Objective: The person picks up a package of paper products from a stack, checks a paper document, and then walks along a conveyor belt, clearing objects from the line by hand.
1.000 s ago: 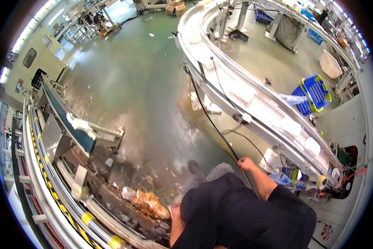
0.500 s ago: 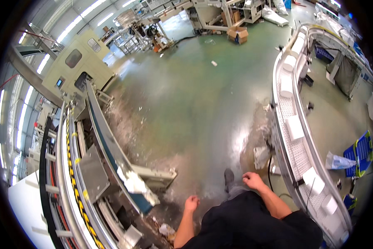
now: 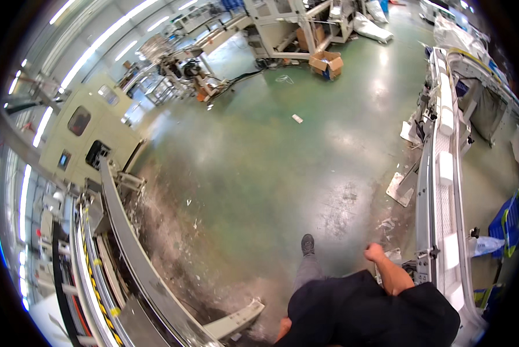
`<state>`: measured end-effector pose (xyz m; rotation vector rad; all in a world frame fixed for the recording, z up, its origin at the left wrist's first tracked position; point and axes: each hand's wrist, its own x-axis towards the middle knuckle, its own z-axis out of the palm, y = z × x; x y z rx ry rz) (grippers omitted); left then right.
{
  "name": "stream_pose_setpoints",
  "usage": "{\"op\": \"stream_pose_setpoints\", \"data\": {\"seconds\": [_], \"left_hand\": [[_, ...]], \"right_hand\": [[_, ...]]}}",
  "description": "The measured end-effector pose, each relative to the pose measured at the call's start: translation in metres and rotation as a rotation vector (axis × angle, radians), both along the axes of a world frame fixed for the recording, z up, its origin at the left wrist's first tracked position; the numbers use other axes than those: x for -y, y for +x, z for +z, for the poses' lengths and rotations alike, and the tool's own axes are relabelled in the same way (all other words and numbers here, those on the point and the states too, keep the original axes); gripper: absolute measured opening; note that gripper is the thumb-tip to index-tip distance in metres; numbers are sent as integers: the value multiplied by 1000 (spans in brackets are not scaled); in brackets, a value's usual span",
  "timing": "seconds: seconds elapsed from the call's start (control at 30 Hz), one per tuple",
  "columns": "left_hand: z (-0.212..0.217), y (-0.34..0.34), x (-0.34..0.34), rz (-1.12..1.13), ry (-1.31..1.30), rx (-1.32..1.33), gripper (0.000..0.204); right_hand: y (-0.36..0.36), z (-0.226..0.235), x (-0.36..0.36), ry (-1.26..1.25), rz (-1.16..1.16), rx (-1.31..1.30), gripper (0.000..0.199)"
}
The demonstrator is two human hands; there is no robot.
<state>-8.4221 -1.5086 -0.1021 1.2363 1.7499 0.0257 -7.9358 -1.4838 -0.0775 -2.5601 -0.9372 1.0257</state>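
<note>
My right hand [image 3: 375, 253] hangs beside my body, its fingers curled loosely with nothing showing in them. It is nearest to the curved conveyor [image 3: 424, 231] on the right but does not touch it. White rolls [image 3: 445, 168] lie along that conveyor's belt. Of my left hand [image 3: 284, 327] only a small part shows past the black shirt, low in the picture. Its fingers are hidden. Nearest to it is the beige support foot [image 3: 236, 320] of the left machine line, apart from the hand.
A long metal rail [image 3: 133, 248] runs along the left toward a pale machine cabinet [image 3: 77, 124]. Ahead are an open cardboard box [image 3: 326, 65], a machine frame and a small white piece [image 3: 297, 118] on the green floor. Blue crates [image 3: 508, 222] stand at the right.
I have stepped forward; one shoe is now out in front. The view has shifted along the conveyor. My left hand has swung back toward my body, mostly out of sight; my right reaches farther forward.
</note>
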Motion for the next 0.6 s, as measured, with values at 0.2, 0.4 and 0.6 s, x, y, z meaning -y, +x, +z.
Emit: {"op": "stream_pose_setpoints", "data": {"seconds": [0.2, 0.4, 0.6], "left_hand": [[2, 52, -321, -26, -175, 108, 14], [65, 219, -656, -56, 118, 314, 14], [72, 417, -778, -97, 108, 526, 11]], "right_hand": [[36, -1, -65, -290, -431, 17, 25], [69, -5, -157, -125, -685, -67, 26], [130, -72, -226, -315, -495, -435, 34]]}}
